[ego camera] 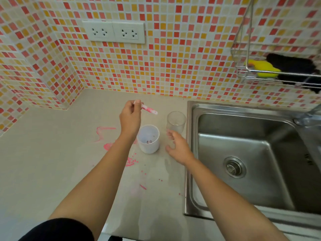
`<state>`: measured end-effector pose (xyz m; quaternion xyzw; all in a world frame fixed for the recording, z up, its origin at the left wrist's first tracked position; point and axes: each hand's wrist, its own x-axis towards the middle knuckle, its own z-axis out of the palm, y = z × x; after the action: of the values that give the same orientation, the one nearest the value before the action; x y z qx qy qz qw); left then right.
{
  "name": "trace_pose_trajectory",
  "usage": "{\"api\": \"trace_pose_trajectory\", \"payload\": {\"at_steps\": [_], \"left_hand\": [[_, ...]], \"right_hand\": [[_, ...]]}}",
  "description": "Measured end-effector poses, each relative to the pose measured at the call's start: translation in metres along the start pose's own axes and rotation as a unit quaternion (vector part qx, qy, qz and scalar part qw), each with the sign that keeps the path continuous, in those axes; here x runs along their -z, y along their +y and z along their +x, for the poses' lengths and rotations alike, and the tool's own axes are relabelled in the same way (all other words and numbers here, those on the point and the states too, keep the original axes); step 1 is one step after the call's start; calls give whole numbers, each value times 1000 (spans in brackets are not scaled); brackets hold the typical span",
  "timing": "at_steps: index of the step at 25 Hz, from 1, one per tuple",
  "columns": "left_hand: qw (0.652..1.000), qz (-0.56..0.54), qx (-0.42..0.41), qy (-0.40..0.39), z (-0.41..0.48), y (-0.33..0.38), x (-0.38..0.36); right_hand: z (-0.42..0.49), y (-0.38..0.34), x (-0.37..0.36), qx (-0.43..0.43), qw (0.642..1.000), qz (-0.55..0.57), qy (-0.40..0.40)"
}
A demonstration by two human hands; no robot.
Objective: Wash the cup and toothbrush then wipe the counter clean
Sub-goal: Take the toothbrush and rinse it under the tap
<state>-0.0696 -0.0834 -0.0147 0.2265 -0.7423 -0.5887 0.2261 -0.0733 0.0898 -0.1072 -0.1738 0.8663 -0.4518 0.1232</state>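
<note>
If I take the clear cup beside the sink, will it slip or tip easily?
Probably light: the clear cup looks nearly empty. Its smooth transparent wall may be slippery, more so if wet. It stands upright, unsupported, so a sideways push could tip it.

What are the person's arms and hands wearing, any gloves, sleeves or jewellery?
Both hands are bare: the left hand and right hand show no gloves, rings or watch. The forearms are uncovered too. A black sleeve covers the left upper arm at the bottom edge; the right arm shows no sleeve within the frame.
</note>
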Motion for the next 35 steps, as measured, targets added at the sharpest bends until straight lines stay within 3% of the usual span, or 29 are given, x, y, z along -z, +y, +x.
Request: {"api": "trace_pose_trajectory", "payload": {"at_steps": [3, 7, 13, 15, 17, 19, 22, 25, 27, 31, 33, 35], "left_hand": [[997, -37, -55, -44, -22, 38, -47], [984, -35, -94, -149, -70, 60, -118], [970, 24, -37, -241, -129, 46, -187], [970, 35, -32, -240, -141, 41, -199], [970, 59, -35, -233, -148, 39, -206], [972, 73, -35, -223, -150, 39, -209], [976, 69, -37, -201, -152, 38, -209], [980, 75, -30, -180, -151, 36, -210], [980, 96, -29, -171, -153, 35, -214], [982, 70, -6, -176, -157, 42, -233], [981, 58, 5, -185, -158, 41, -246], [980, 55, 22, -188, -161, 35, -258]], "right_hand": [[-27, 8, 57, 33, 986, 13, 166], [-65, 22, 157, 25, 931, -25, 362], [-52, -15, 306, 149, 854, -143, 477], [-21, -32, 347, 140, 874, -181, 428], [15, -43, 371, 88, 927, -198, 306], [47, -48, 378, 7, 958, -224, 177], [75, -50, 373, -89, 922, -373, 50], [84, -51, 367, -80, 875, -477, 38], [82, -53, 367, -42, 894, -438, 84], [58, -60, 378, 91, 942, -196, 256], [22, -62, 382, 198, 934, -11, 296], [-21, -41, 372, 277, 897, 82, 334]]}}
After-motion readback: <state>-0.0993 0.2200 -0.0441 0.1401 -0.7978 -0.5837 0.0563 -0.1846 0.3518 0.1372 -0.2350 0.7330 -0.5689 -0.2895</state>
